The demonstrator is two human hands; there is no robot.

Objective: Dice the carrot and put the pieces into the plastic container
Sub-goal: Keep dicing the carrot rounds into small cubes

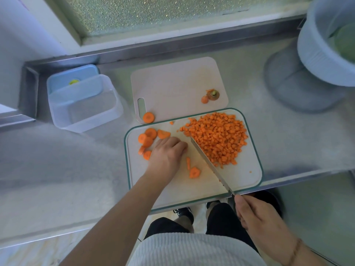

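A big heap of diced carrot (218, 138) lies on the right half of the green-rimmed cutting board (242, 179). Several round carrot slices (147, 138) sit at the board's left end, and two cut pieces (194, 172) lie near its middle. My left hand (166, 155) rests on the board with curled fingers; whether it holds a piece is hidden. My right hand (255, 219) grips the handle of a knife (209, 164), its blade lying against the heap's left edge. The clear plastic container (84, 104) stands open at the far left.
A second white board (172, 83) lies behind, bearing a carrot top (212, 95) and a slice (148, 117). A blue lid (75, 79) leans behind the container. A large pale bowl (324, 54) stands at the far right. The steel counter's front edge runs under the board.
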